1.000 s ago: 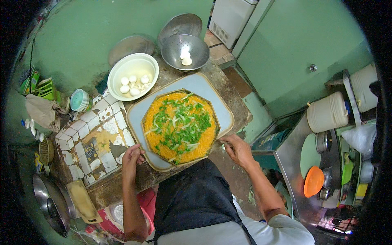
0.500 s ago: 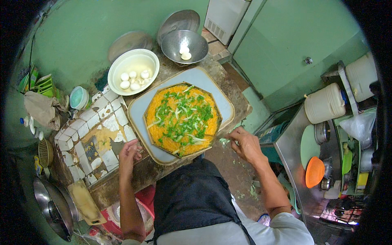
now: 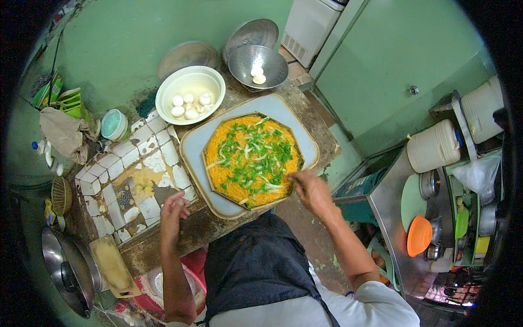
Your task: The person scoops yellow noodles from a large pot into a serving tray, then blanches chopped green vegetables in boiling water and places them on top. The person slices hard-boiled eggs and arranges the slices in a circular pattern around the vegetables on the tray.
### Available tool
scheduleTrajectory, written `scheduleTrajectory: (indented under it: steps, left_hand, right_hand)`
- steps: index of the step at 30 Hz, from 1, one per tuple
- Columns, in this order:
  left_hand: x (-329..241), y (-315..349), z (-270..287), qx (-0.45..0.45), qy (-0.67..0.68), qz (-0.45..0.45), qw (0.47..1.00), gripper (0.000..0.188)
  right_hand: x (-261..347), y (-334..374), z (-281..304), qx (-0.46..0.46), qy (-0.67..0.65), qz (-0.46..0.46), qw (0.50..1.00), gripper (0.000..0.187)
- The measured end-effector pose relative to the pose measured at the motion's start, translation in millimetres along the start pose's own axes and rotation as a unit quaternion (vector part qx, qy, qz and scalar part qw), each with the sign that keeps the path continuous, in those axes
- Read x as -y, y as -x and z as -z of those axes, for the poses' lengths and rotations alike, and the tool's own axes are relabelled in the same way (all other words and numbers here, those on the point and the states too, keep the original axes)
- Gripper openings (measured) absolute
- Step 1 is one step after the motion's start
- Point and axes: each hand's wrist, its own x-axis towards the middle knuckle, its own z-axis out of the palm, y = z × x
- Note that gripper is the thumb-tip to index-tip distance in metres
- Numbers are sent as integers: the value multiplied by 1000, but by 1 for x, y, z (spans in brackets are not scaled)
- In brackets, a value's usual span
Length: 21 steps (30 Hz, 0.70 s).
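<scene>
Noodles (image 3: 224, 175), orange, w/ chopped greens (image 3: 256, 150) on top, fill an octagonal dish (image 3: 231, 199). It sits on a pale blue-grey tray w/ tan rim (image 3: 192, 143), which lies on a worn stone-like surface (image 3: 322, 136) in front of a person in a black apron (image 3: 256, 250).

R grip (image 3: 310, 192): at dish's near R edge, fingertips drawn close together; can't tell if they pinch a strand, the rim or nothing. L grip (image 3: 174, 210): loosely curled, fingers a bit apart, nothing seen in it, just beside the tray's near L edge.

Handling, judged by eye: full dish prob. heavy-ish for its thin wall, which may flex; noodles look soft, moist, maybe slippery; greens lie loose & could slide off if tilted. Best hold: both hands, opp. sides, under the base, kept level; or lift via tray's rim, tho dish might slip on that smooth face. Avoid pinching one edge only.

Hard to make out: dish's underside, depth & material; R fingertip contact; tray's near R part, behind dish & R grip. Pink tub (image 3: 199, 275) below is partly behind L forearm. Far-R shelves crowded, dim, cut by the lens's dark rim. Bowl (image 3: 163, 103) beyond the tray holds white eggs (image 3: 177, 111) in cloudy liquid; its depth is unclear.
</scene>
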Motion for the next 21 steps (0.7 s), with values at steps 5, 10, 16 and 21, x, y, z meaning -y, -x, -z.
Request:
scheduleTrajectory:
  steps: [5, 10, 16, 21]
  left_hand:
    - [-3, 3, 0, -8, 1, 8, 1000, 31]
    - [-3, 4, 1, 7, -1, 1, 1000, 31]
    - [-2, 3, 10, 3, -4, 13, 1000, 31]
    - [-1, -1, 12, 24, -6, -6, 1000, 35]
  right_hand:
    - [11, 12, -22, -29, -91, -15, 995, 27]
    - [32, 27, -46, 24, -118, 43, 992, 29]
    - [40, 31, -38, 15, -103, -16, 994, 27]
    - [64, -9, -48, -10, -77, 57, 995, 31]
